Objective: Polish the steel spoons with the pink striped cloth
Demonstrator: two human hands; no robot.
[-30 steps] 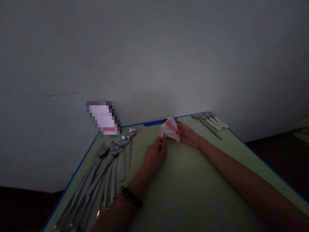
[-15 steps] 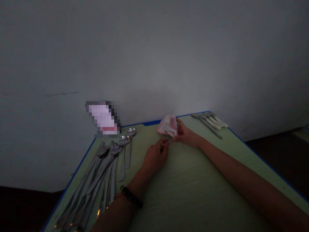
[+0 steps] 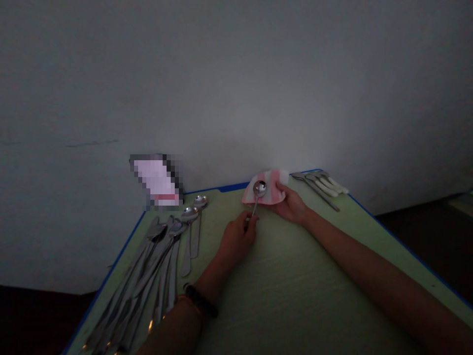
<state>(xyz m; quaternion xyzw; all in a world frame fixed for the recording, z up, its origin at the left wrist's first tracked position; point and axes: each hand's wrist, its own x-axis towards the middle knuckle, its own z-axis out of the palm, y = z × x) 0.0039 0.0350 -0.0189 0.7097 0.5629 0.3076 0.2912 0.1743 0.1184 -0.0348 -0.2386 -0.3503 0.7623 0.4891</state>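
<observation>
Spoon (image 3: 259,189) rises from the left hand (image 3: 236,237), curled narrowly around its handle, with the bowl now uncovered above the pink cloth (image 3: 273,180). The right hand (image 3: 290,204) holds that cloth spread flat, no longer bunched over the bowl.

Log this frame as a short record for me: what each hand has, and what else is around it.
Left hand: grips the handle of a metal spoon
Right hand: holds a pink-and-white cloth behind the spoon's bowl
Surface: green table with a blue edge
Nearby left: long-handled spoons lying in a row
Nearby right: white-handled spoons at the far corner
Wrist: dark bracelet on the left
Unclear: pixelated object by the wall
</observation>
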